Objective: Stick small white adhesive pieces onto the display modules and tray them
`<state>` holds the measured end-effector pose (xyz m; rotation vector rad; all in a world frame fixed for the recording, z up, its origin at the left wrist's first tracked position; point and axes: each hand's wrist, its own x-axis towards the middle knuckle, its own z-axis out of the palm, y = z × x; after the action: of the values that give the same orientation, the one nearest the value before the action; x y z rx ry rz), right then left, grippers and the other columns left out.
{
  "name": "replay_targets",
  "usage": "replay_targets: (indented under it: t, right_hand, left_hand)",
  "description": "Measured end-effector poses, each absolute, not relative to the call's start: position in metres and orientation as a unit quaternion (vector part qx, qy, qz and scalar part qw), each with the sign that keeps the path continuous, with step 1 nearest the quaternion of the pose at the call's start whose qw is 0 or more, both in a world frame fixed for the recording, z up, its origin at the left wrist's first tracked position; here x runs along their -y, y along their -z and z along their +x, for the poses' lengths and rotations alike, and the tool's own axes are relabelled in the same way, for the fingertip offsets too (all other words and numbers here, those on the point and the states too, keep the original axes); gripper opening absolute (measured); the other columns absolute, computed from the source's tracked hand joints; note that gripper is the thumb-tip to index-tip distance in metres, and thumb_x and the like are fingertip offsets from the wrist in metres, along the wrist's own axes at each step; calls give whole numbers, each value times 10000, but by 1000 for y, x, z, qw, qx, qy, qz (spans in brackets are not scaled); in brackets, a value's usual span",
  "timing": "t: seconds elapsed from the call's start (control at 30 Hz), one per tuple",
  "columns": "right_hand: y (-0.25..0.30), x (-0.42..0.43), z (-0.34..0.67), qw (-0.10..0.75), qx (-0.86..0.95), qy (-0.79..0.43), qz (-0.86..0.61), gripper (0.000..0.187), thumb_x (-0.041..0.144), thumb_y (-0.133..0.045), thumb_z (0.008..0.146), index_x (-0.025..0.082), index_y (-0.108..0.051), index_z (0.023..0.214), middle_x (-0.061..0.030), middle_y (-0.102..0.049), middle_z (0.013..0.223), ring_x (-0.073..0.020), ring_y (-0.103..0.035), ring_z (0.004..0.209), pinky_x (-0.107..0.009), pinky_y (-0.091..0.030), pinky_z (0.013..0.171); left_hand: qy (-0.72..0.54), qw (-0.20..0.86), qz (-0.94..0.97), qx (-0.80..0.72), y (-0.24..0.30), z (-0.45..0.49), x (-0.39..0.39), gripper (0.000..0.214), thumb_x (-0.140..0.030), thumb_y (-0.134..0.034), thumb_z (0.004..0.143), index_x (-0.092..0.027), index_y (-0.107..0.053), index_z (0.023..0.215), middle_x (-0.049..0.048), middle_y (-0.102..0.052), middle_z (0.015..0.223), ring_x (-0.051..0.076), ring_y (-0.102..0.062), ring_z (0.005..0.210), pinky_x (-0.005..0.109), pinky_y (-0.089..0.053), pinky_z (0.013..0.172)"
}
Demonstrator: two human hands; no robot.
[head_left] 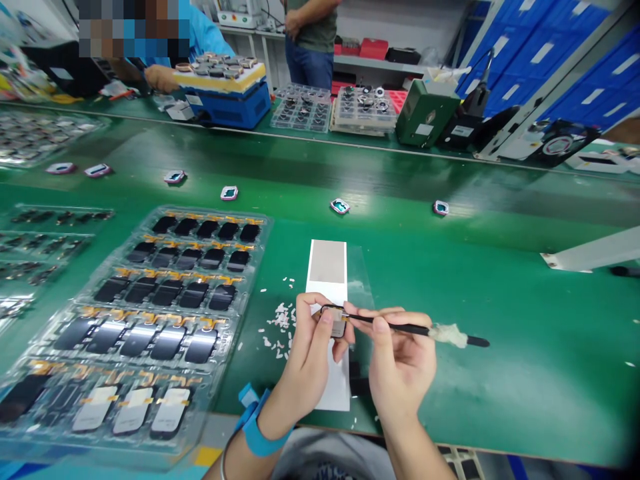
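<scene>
My left hand (311, 347) is closed round a small dark screen module (336, 321), pinched between thumb and fingers above a white strip of paper (328, 273). My right hand (400, 363) grips black tweezers (400, 328) wrapped with a whitish wad near the back end; their tip touches the module's top edge. A blue wrist strap (255, 427) circles my left wrist. Small white peeled bits (277, 327) lie scattered left of the hands.
A clear tray (150, 327) of several dark screen modules lies to the left. Small framed parts (340, 206) sit along the green belt. A blue box (230, 93), parts trays (365, 107), a green device (425, 110) and two other people stand beyond.
</scene>
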<state>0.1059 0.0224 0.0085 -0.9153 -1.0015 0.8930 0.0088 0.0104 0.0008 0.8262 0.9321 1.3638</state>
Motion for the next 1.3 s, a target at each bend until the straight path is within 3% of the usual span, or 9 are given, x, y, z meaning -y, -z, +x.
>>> replay_targets:
  t: [0.23,0.5,0.6,0.67,0.73,0.8,0.83,1.03,1.3]
  right_hand:
    - [-7,-23,106,692,445,-410,-394,90,153,-612,935,230,-565,933,-9,-676,850,-185,-769,823,-265,-664,631]
    - [-9,-23,115,729,379,-418,-387,90,160,-661,905,190,-577,917,-7,-686,850,-219,-777,808,-325,-681,665]
    - [-10,-23,113,731,383,-401,-398,132,143,-712,861,160,-586,899,-21,-699,825,-231,-777,783,-346,-684,679]
    - [-9,-23,111,731,391,-390,-401,161,140,-737,838,147,-589,898,-27,-703,818,-238,-776,770,-362,-687,689]
    - [-9,-22,108,729,403,-380,-402,184,149,-757,822,140,-591,900,-28,-703,808,-239,-773,761,-369,-687,698]
    - [-9,-21,106,721,416,-373,-410,198,171,-772,815,135,-593,892,-30,-701,805,-239,-772,767,-374,-684,726]
    - [-9,-20,105,716,419,-371,-418,203,186,-778,814,133,-596,888,-30,-701,806,-236,-772,770,-377,-681,744]
    - [-12,-19,100,688,415,-365,-470,259,284,-812,785,133,-614,857,-21,-694,782,-221,-766,754,-387,-670,781]
    - [-13,-17,103,675,410,-371,-489,322,361,-849,742,147,-619,813,2,-699,723,-191,-765,706,-302,-672,758]
  left_hand:
    - [-604,583,370,-399,1,9,-9,186,-428,-429,1048,-245,-400,1027,-63,-606,740,50,-448,522,176,-377,533]
    - [-616,528,362,-458,-1,8,-8,330,-465,-615,951,-247,-368,937,-118,-458,588,55,-438,506,140,-340,488]
    - [-584,513,401,-485,-10,-8,16,213,-418,-502,1018,-242,-390,976,-72,-516,656,77,-485,548,166,-377,501]
    - [-550,449,452,-540,-19,-36,35,152,-375,-385,1058,-234,-416,1010,-17,-593,743,102,-545,601,207,-457,569]
    - [-510,297,488,-643,-28,-80,54,175,-352,-341,1056,-228,-453,1006,29,-639,829,144,-622,730,263,-512,687]
    - [-375,94,493,-779,-34,-134,70,202,-363,-379,1012,-220,-510,956,55,-655,924,181,-633,862,301,-501,785]
    - [-348,51,471,-809,-36,-161,78,207,-385,-439,968,-208,-541,932,68,-653,933,212,-623,896,334,-484,822]
    - [-232,37,392,-889,-23,-256,105,360,-506,-526,822,-188,-692,796,39,-674,666,226,-615,610,302,-444,574]
    - [-119,-16,402,-908,-21,-259,112,447,-411,-433,896,-172,-704,1160,123,-742,1028,304,-685,906,335,-484,747]
